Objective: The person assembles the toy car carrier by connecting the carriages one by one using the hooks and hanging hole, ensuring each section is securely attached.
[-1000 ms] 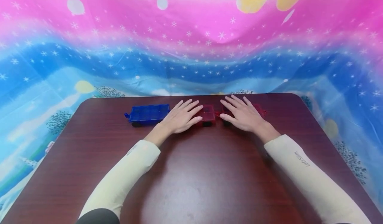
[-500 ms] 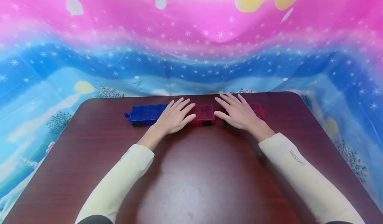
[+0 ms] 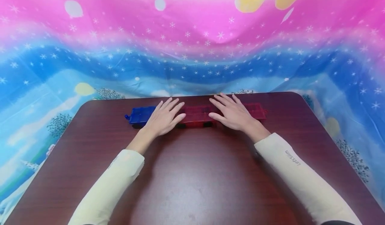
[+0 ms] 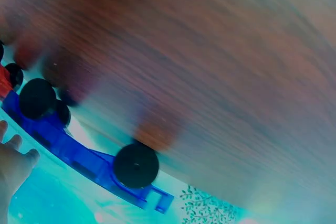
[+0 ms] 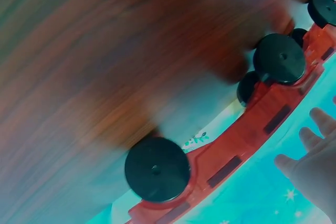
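Note:
A translucent blue toy wagon (image 3: 140, 115) stands on its black wheels at the left of a row on the table. To its right come a red toy wagon (image 3: 195, 114) and a second red toy wagon (image 3: 257, 110). My left hand (image 3: 163, 119), fingers straight and spread, covers the blue wagon's right part. My right hand (image 3: 231, 115) is spread the same way over where the red wagons meet, hiding that joint. Both wrist views show a gap between hand and wagons. The blue wagon's end hook (image 4: 164, 201) shows in the left wrist view.
The dark wooden table (image 3: 186, 178) has rounded far corners. Behind it and along both sides hangs a pink and blue cloth (image 3: 192, 51) printed with snowflakes. The wagons sit near the table's far edge.
Both hands have slid left above the wagons, still spread. More of the middle and right red wagons shows, and less of the blue one. The wagons have stayed in place.

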`<act>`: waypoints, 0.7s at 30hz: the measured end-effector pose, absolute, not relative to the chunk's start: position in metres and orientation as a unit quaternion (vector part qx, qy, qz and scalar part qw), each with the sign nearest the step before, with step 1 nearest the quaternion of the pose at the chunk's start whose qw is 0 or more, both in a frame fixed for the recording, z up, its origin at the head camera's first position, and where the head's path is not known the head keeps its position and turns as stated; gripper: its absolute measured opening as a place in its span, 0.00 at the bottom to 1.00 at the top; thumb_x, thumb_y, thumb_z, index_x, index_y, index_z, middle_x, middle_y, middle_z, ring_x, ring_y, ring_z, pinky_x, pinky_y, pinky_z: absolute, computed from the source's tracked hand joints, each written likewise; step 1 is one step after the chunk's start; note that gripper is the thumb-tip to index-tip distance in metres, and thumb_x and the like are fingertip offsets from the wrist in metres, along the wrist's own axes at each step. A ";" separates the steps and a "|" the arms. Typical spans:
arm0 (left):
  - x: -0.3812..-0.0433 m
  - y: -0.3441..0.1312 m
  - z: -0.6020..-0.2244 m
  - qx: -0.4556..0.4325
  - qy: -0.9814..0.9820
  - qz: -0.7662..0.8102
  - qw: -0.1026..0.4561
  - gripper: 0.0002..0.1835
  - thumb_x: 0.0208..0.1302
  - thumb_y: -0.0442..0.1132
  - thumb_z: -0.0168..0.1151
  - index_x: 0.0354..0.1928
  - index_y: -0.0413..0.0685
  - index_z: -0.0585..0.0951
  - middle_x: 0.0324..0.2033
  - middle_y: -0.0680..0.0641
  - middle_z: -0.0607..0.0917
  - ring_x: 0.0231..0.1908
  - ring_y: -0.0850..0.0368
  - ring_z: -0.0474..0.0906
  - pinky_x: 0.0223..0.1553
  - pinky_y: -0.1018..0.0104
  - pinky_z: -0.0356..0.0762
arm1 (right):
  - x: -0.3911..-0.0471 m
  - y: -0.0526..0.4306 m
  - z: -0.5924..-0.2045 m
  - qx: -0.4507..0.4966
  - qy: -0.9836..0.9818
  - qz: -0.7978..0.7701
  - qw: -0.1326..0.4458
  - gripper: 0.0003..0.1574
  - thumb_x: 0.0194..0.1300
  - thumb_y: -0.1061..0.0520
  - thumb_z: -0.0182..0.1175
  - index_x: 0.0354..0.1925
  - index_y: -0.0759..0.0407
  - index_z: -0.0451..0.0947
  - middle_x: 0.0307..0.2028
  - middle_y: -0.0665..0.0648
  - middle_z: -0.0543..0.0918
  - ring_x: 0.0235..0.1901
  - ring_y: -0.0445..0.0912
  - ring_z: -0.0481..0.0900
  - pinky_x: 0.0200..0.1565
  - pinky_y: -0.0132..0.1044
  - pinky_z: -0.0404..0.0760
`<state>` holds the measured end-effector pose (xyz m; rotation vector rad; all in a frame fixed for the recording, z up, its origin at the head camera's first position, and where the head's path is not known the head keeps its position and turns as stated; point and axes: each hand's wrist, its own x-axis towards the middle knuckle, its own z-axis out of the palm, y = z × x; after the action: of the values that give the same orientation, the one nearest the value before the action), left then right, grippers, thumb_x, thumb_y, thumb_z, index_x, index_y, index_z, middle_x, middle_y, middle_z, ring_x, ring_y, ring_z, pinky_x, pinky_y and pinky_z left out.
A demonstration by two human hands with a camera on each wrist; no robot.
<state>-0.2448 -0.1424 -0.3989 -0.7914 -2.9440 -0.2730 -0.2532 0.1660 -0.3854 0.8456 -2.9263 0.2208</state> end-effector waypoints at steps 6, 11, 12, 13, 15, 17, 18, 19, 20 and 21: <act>-0.242 -0.155 -0.401 -0.248 -0.964 -0.084 0.046 0.36 0.78 0.65 0.38 0.78 0.56 0.63 0.77 0.44 0.60 0.78 0.43 0.48 0.75 0.42 0.40 | -0.250 0.157 -0.383 0.276 -0.958 0.076 0.036 0.48 0.73 0.25 0.43 0.80 0.45 0.56 0.78 0.54 0.57 0.78 0.54 0.47 0.75 0.60 0.39; -0.241 -0.165 -0.400 -0.237 -0.966 -0.090 0.052 0.35 0.78 0.64 0.38 0.79 0.55 0.63 0.77 0.43 0.60 0.77 0.42 0.48 0.75 0.42 0.39 | -0.249 0.151 -0.382 0.276 -0.957 0.081 0.033 0.48 0.73 0.25 0.44 0.80 0.45 0.56 0.78 0.54 0.57 0.79 0.53 0.46 0.75 0.60 0.38; -0.240 -0.166 -0.400 -0.236 -0.966 -0.091 0.052 0.35 0.78 0.64 0.38 0.79 0.55 0.62 0.77 0.43 0.60 0.77 0.42 0.48 0.75 0.42 0.38 | -0.249 0.150 -0.382 0.277 -0.957 0.082 0.034 0.48 0.73 0.25 0.45 0.80 0.46 0.56 0.78 0.54 0.57 0.79 0.53 0.46 0.75 0.60 0.38; -0.240 -0.168 -0.400 -0.234 -0.966 -0.092 0.051 0.35 0.79 0.64 0.38 0.79 0.55 0.62 0.77 0.43 0.60 0.78 0.43 0.48 0.75 0.43 0.38 | -0.249 0.149 -0.382 0.277 -0.957 0.082 0.034 0.48 0.73 0.25 0.45 0.80 0.46 0.57 0.78 0.54 0.57 0.79 0.53 0.46 0.75 0.60 0.38; -0.240 -0.171 -0.399 -0.232 -0.967 -0.095 0.049 0.36 0.78 0.65 0.37 0.79 0.55 0.62 0.77 0.43 0.60 0.78 0.43 0.47 0.76 0.43 0.38 | -0.250 0.147 -0.382 0.280 -0.956 0.081 0.038 0.48 0.73 0.25 0.45 0.79 0.46 0.57 0.78 0.54 0.58 0.79 0.53 0.46 0.75 0.60 0.39; -0.239 -0.174 -0.399 -0.229 -0.967 -0.097 0.050 0.36 0.78 0.65 0.37 0.79 0.55 0.63 0.77 0.44 0.60 0.78 0.43 0.47 0.75 0.42 0.38 | -0.250 0.145 -0.383 0.282 -0.955 0.080 0.040 0.48 0.73 0.25 0.45 0.79 0.46 0.57 0.78 0.54 0.58 0.79 0.53 0.46 0.75 0.60 0.39; -0.238 -0.176 -0.399 -0.229 -0.967 -0.098 0.051 0.36 0.78 0.65 0.37 0.78 0.55 0.63 0.77 0.43 0.60 0.78 0.43 0.48 0.75 0.42 0.38 | -0.251 0.144 -0.383 0.283 -0.955 0.079 0.041 0.48 0.73 0.25 0.45 0.79 0.46 0.58 0.78 0.54 0.58 0.79 0.53 0.46 0.75 0.60 0.39; -0.238 -0.177 -0.399 -0.228 -0.967 -0.099 0.052 0.36 0.78 0.65 0.38 0.78 0.55 0.63 0.77 0.43 0.60 0.78 0.43 0.48 0.75 0.42 0.38 | -0.251 0.143 -0.383 0.283 -0.955 0.078 0.041 0.48 0.73 0.25 0.45 0.79 0.46 0.58 0.78 0.54 0.58 0.79 0.53 0.46 0.75 0.60 0.39; -0.237 -0.179 -0.399 -0.227 -0.967 -0.098 0.054 0.36 0.78 0.65 0.38 0.78 0.54 0.63 0.77 0.43 0.60 0.77 0.42 0.48 0.75 0.41 0.39 | -0.251 0.141 -0.383 0.285 -0.955 0.078 0.042 0.47 0.73 0.25 0.45 0.79 0.46 0.58 0.78 0.54 0.58 0.79 0.53 0.46 0.75 0.60 0.39; -0.236 -0.180 -0.399 -0.225 -0.968 -0.097 0.054 0.36 0.78 0.65 0.38 0.78 0.54 0.64 0.77 0.43 0.60 0.77 0.42 0.49 0.75 0.41 0.40 | -0.251 0.140 -0.384 0.285 -0.954 0.078 0.040 0.47 0.73 0.25 0.45 0.79 0.46 0.58 0.78 0.54 0.58 0.79 0.53 0.46 0.75 0.60 0.39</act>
<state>-0.2362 -0.1800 -0.3990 -0.6849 -2.9396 -0.2960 -0.2506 0.1404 -0.3837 0.8734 -2.9244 0.2405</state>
